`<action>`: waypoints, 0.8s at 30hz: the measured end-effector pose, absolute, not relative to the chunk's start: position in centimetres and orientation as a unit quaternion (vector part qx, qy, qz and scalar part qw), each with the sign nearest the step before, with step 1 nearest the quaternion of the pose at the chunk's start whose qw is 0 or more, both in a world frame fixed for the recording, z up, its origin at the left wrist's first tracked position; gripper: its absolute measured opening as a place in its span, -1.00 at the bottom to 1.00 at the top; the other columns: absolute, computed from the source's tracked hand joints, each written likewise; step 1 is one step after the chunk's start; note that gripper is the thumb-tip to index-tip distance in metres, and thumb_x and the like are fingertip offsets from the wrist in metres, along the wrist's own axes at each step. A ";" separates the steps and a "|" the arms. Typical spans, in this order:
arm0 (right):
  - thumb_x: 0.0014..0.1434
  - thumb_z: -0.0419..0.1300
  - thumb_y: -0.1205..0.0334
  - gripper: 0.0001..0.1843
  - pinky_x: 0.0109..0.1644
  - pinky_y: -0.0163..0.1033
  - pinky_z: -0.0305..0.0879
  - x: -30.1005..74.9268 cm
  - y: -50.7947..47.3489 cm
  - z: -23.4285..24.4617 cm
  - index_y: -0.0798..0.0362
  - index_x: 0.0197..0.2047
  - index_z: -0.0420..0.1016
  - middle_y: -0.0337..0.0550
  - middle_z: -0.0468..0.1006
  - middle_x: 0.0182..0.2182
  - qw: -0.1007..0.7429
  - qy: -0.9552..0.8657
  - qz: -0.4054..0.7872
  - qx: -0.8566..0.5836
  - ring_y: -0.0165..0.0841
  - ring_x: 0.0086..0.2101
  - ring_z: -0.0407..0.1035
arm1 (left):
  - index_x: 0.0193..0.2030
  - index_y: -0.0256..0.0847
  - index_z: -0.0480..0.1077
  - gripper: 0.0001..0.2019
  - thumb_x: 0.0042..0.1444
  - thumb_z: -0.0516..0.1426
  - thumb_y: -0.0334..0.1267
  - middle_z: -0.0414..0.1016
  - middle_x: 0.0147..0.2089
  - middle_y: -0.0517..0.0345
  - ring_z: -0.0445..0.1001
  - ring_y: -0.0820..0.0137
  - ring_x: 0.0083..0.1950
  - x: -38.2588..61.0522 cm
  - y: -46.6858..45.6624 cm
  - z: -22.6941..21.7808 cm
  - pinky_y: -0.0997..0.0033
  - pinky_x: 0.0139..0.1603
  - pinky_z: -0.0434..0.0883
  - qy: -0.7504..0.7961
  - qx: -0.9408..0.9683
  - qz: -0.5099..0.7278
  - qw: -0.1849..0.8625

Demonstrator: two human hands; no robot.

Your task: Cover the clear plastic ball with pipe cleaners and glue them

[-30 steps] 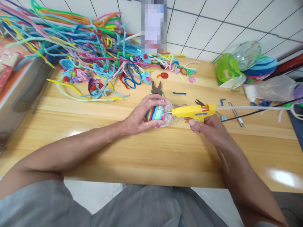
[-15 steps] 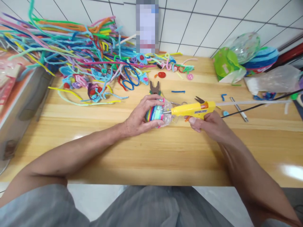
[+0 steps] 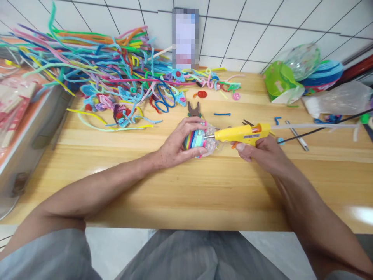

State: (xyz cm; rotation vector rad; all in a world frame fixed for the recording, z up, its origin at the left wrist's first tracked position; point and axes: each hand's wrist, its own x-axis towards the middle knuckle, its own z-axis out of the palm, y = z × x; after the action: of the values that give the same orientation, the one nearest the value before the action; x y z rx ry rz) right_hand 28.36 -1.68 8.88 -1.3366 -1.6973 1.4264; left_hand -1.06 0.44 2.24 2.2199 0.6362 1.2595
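Observation:
My left hand is wrapped round a small rounded craft piece banded with rainbow-coloured pipe cleaner. Its right part is clear and speckled, and the palm hides its left side. In my right hand is a yellow hot glue gun, with my fingers round its handle by the orange trigger. The gun's metal nozzle points left, at or just above the piece's striped surface; I cannot tell whether it touches. A clear glue stick juts from the gun's back. Pliers lie just beyond my left hand.
A heap of pipe cleaners covers the back left, beside a grey-edged box. A phone leans on the tiled wall. Back right are a green packet and plastic bags. The gun's black cord runs right.
The whole view has shifted, so everything sits slightly further right and lower. My grip on the craft piece and the glue gun stays the same, with the nozzle still at the piece.

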 end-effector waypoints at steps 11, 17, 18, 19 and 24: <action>0.20 0.47 -0.24 -0.52 -0.52 -0.23 0.03 28.3 -2.0 8.9 0.02 -0.36 0.56 -0.33 0.31 -0.65 0.278 -0.636 0.533 -0.484 -0.43 -0.59 0.15 | 0.41 -0.04 0.36 -0.43 0.36 0.36 0.01 0.49 0.36 -0.17 0.45 0.09 0.47 -1.2 0.4 2.4 -0.06 0.46 0.46 0.238 0.816 0.458 0.260; 0.22 0.45 -0.25 -0.51 -0.51 -0.23 0.06 28.3 -1.9 8.8 0.02 -0.38 0.55 -0.35 0.30 -0.66 0.293 -0.633 0.529 -0.484 -0.43 -0.60 0.15 | 0.41 -0.06 0.37 -0.42 0.35 0.38 -0.01 0.48 0.36 -0.18 0.45 0.07 0.46 -1.2 0.4 2.2 -0.05 0.46 0.45 0.236 0.811 0.464 0.267; 0.22 0.44 -0.26 -0.50 -0.51 -0.24 0.06 28.4 -1.9 8.7 0.02 -0.38 0.55 -0.35 0.30 -0.66 0.293 -0.634 0.530 -0.481 -0.44 -0.60 0.14 | 0.41 -0.06 0.37 -0.42 0.35 0.37 -0.01 0.48 0.37 -0.18 0.45 0.07 0.46 -1.2 0.3 2.1 -0.06 0.46 0.45 0.238 0.811 0.464 0.267; 0.22 0.44 -0.27 -0.49 -0.52 -0.24 0.07 28.5 -1.9 8.7 0.02 -0.38 0.55 -0.35 0.31 -0.66 0.291 -0.635 0.532 -0.478 -0.44 -0.61 0.14 | 0.41 -0.06 0.36 -0.42 0.35 0.37 -0.01 0.48 0.37 -0.18 0.45 0.06 0.46 -1.2 0.3 2.1 -0.07 0.46 0.45 0.240 0.811 0.463 0.265; 0.20 0.45 -0.31 -0.44 -0.52 -0.26 0.07 28.6 -1.9 8.6 0.01 -0.46 0.50 -0.32 0.32 -0.65 0.264 -0.639 0.537 -0.484 -0.44 -0.59 0.16 | 0.41 -0.04 0.35 -0.43 0.37 0.35 0.02 0.46 0.39 -0.19 0.46 0.06 0.46 -1.3 0.2 2.1 -0.09 0.46 0.46 0.247 0.813 0.457 0.262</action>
State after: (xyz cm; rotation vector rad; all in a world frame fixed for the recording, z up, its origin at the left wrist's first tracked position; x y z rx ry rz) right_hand 28.64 -1.95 8.62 -1.3073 -1.7275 1.4520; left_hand -1.32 0.20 2.09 2.2008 0.6671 1.2364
